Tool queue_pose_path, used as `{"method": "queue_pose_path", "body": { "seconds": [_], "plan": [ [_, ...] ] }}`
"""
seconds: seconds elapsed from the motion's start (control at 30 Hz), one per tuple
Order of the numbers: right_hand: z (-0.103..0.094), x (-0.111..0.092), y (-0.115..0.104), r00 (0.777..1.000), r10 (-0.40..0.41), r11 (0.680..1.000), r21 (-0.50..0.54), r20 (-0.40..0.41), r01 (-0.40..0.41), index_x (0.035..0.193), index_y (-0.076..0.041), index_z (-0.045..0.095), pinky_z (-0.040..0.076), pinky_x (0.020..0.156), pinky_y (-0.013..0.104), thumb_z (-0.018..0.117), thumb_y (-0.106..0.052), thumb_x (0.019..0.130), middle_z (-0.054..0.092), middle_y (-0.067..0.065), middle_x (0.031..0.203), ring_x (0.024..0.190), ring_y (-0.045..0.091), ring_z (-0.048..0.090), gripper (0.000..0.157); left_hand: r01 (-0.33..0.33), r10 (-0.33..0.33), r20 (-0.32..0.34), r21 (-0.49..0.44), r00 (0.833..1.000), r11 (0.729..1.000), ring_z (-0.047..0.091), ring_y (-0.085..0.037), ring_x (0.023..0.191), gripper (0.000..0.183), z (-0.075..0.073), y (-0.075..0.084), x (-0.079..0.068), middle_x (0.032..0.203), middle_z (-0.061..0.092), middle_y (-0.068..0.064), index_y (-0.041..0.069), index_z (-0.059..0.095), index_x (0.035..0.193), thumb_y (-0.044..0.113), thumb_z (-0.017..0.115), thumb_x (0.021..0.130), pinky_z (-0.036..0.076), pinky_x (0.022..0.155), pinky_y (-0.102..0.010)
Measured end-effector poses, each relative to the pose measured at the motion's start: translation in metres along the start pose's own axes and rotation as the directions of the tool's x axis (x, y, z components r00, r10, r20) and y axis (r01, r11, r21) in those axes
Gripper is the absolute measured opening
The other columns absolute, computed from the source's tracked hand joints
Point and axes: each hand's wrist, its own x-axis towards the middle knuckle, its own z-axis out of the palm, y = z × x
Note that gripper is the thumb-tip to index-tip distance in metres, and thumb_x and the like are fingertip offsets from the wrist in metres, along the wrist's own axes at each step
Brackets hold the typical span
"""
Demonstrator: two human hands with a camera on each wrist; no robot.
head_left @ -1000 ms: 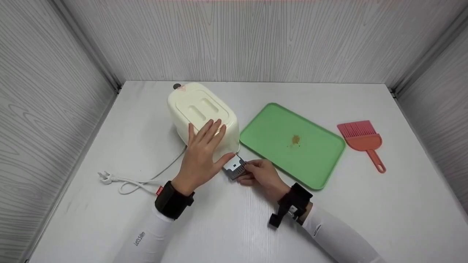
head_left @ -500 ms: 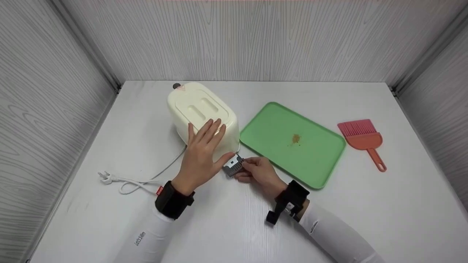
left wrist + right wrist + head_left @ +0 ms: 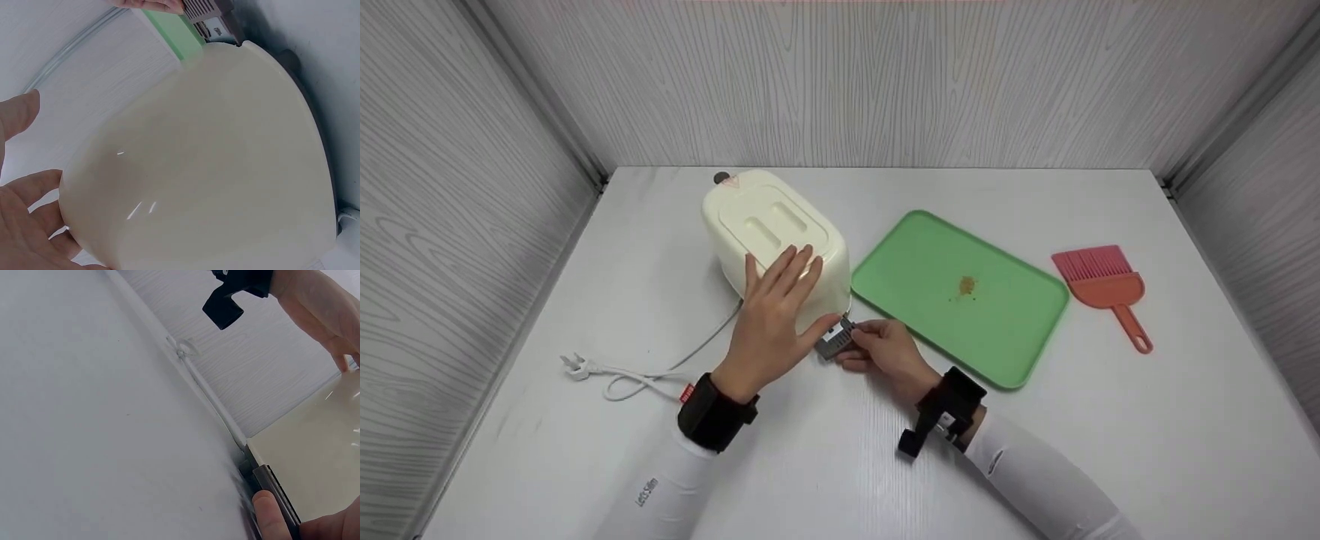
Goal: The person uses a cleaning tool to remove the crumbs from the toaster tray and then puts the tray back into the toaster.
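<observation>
A cream toaster [image 3: 769, 202] with a lid on top stands at the left of the table. My left hand [image 3: 769, 322] rests on its near end, fingers spread straight over the lid's edge. My right hand [image 3: 892, 352] pinches a grey slotted crumb tray [image 3: 832, 343] with a white label, low at the toaster's near end. In the left wrist view the crumb tray [image 3: 216, 19] meets the bottom corner of the toaster [image 3: 197, 152]. The right wrist view shows the crumb tray [image 3: 277, 495] edge-on, between thumb and finger, its inner part hidden.
Right of the toaster lies a green tray [image 3: 907, 262] with brown crumbs [image 3: 967, 286] on it. Farther right is an orange dustpan [image 3: 1110, 290] with a pink brush [image 3: 1091, 262]. A white cord with its plug [image 3: 577, 367] lies at the left.
My right hand has moved slightly left and away from me, pushing the crumb tray closer in under the toaster, so less of it shows. The left hand has stayed in place.
</observation>
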Motion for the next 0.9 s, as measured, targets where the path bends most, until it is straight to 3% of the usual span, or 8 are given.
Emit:
{"method": "queue_pose_path", "body": {
  "seconds": [0.37,0.9],
  "plan": [
    [0.005,0.006,0.0,0.999,-0.035,0.999,-0.02,0.003,0.035,0.131,0.017,0.055,0.067,0.074,0.028,0.048,0.0,0.108,0.072,0.026,0.106,0.076,0.017,0.075,0.03,0.007,-0.007,0.002,-0.001,1.0,1.0,0.041,-0.035,0.148,0.073,0.001,0.0,-0.001,0.156,0.05,-0.016,0.001,0.054,0.148,0.04,0.08,0.091,0.014,0.123,-0.076],
    [0.013,0.013,-0.002,0.998,-0.042,0.999,0.032,-0.042,0.044,0.126,0.016,0.06,0.067,0.072,0.027,0.053,0.002,0.105,0.073,0.025,0.103,0.071,0.016,0.074,0.027,0.0,0.0,-0.017,0.001,1.0,1.0,0.043,-0.036,0.146,0.071,0.002,-0.001,0.0,0.155,0.05,-0.017,0.001,0.055,0.147,0.039,0.079,0.092,0.015,0.122,-0.076]
  ]
}}
